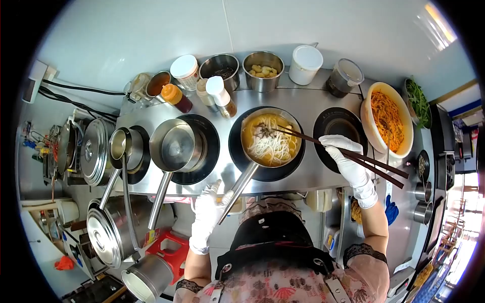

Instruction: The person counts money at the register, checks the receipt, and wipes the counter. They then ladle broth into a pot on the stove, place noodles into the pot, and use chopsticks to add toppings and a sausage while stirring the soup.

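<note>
A saucepan (281, 159) sits on the middle burner, holding white noodles (273, 145) in yellow broth with some dark bits on top. My right hand (346, 156), in a white glove, is closed around long brown chopsticks (308, 137). Their tips reach into the noodles, while the thick ends point out to the right. Beside the pan's long metal handle (239, 192) is my gloved left hand (208, 209), at the counter's front edge. Its fingers are apart, and those nearest the handle lie against or just next to it; I cannot tell which.
Left of the pan stand a second saucepan (174, 144) and a smaller pot (132, 149) with a ladle (125, 171). Sauce bottles (177, 97), a metal pot of pale chunks (263, 83) and lidded tubs line the wall. A bowl of orange shreds (373, 129) stands right.
</note>
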A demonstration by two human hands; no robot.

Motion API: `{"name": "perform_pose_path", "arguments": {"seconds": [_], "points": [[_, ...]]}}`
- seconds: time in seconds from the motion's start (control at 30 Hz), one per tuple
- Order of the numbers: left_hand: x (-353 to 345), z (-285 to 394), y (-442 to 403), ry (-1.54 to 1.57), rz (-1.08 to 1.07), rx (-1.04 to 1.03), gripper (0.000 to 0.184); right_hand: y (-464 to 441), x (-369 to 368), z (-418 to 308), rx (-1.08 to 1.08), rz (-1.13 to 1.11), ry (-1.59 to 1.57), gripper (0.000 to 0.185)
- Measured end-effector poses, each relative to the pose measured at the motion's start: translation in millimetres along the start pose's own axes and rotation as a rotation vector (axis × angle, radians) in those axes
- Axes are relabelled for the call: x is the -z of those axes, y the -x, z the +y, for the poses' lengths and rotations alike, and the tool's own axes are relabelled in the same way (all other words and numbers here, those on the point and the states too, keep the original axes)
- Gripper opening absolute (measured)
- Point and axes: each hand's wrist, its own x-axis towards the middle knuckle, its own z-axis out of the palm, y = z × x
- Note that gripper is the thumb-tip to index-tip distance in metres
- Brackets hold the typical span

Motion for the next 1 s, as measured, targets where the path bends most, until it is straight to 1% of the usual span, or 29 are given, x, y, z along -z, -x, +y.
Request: {"name": "perform_pose_path", "arguments": {"seconds": [0.03,0.1,0.17,0.23,0.27,0.3,0.37,0.4,0.5,0.53,0.6,0.63,0.67,0.7,0.8,0.87,0.9,0.97,1.0], "points": [[-1,-1,5,0.007,-0.002,-0.008,0.051,7,-1,-2,-0.010,-0.013,0.015,0.012],[-3,-6,14,-0.020,-0.251,0.101,0.057,19,-11,-4,-0.057,-0.046,0.049,0.011],[-16,-18,23,0.031,-0.273,0.093,0.060,27,-37,1,-0.078,-0.104,-0.007,0.012],[-24,-23,29,-0.068,-0.306,0.067,0.059,31,-72,11,-0.141,-0.107,-0.054,0.013],[-26,-23,31,-0.034,-0.278,0.046,0.056,29,-83,10,-0.141,-0.112,-0.076,0.015],[-29,-24,34,-0.027,-0.278,0.045,0.056,24,-92,15,-0.117,-0.104,-0.111,0.014],[-40,-27,40,-0.083,-0.148,-0.005,0.054,13,-95,27,-0.040,-0.065,-0.039,0.013],[-43,-30,42,-0.052,-0.111,-0.030,0.054,9,-93,20,-0.073,-0.020,-0.050,0.013],[-47,-30,43,-0.067,-0.109,-0.002,0.054,10,-76,41,-0.087,0.043,0.031,0.014],[-49,-32,44,-0.066,-0.108,-0.008,0.054,16,-71,40,-0.114,0.071,-0.002,0.015],[-49,-32,44,-0.034,-0.064,-0.038,0.055,31,-60,31,-0.133,0.063,0.035,0.015],[-47,-31,43,-0.034,-0.065,-0.046,0.055,38,-58,23,-0.131,0.057,0.067,0.015],[-44,-28,42,-0.041,-0.116,0.002,0.055,44,-57,18,-0.172,0.043,0.041,0.014],[-41,-26,41,-0.050,-0.166,0.050,0.055,49,-54,13,-0.154,0.035,0.047,0.013],[-38,-27,39,-0.062,-0.163,-0.002,0.056,56,-45,-8,-0.154,0.060,0.028,0.012],[-33,-22,37,-0.073,-0.205,0.026,0.057,55,-42,-19,-0.085,0.169,0.064,0.011],[-31,-20,37,-0.085,-0.246,0.059,0.057,54,-44,-15,-0.085,0.173,0.061,0.011],[-38,-26,38,-0.096,-0.236,0.058,0.056,49,-53,1,-0.021,0.243,0.013,0.012],[-39,-28,38,-0.101,-0.226,0.059,0.055,48,-61,8,-0.089,0.223,-0.073,0.011]]}}
